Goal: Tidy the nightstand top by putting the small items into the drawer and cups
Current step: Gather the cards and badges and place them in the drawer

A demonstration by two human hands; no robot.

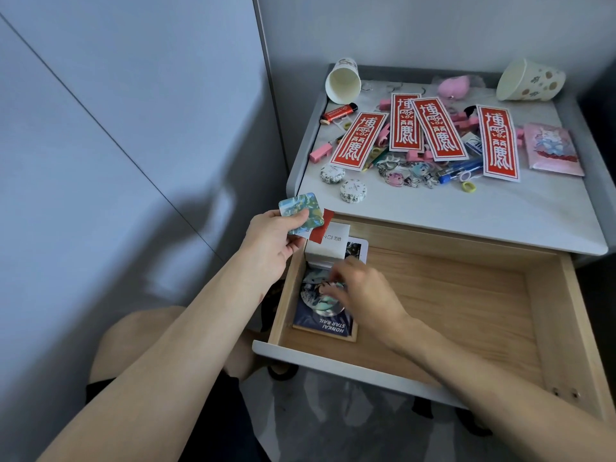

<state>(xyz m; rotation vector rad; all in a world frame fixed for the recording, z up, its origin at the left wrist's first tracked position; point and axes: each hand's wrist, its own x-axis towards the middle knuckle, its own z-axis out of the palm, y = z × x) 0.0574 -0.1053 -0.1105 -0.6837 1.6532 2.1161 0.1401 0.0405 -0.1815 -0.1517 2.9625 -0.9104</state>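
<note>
The drawer (450,295) of the nightstand is pulled open below the tabletop (466,211). The left hand (270,241) hovers over the drawer's back left corner, pinching a square blue-green card (301,213) between thumb and fingers, with a red and white slip (321,228) behind it. The right hand (363,291) reaches into the drawer's left side, fingers bent down over a round badge (316,295). Blur hides whether it grips the badge, so its state cannot be told. The badge lies on a dark blue booklet (325,325), and a white box (328,241) sits behind them.

On the tabletop, 2 paper cups lie on their sides at the back, 1 on the left (343,83) and 1 on the right (530,81). 4 red paper strips (438,128) are spread across a clutter of pink clips (321,151), keychain charms (406,176) and blue pens (461,170). A red lighter (340,112) lies just beside the left cup. 2 round tins (353,191) sit near the front left edge, a pink packet (551,148) is on the right, and a yellow-green hair tie (468,186) lies near the pens.
</note>
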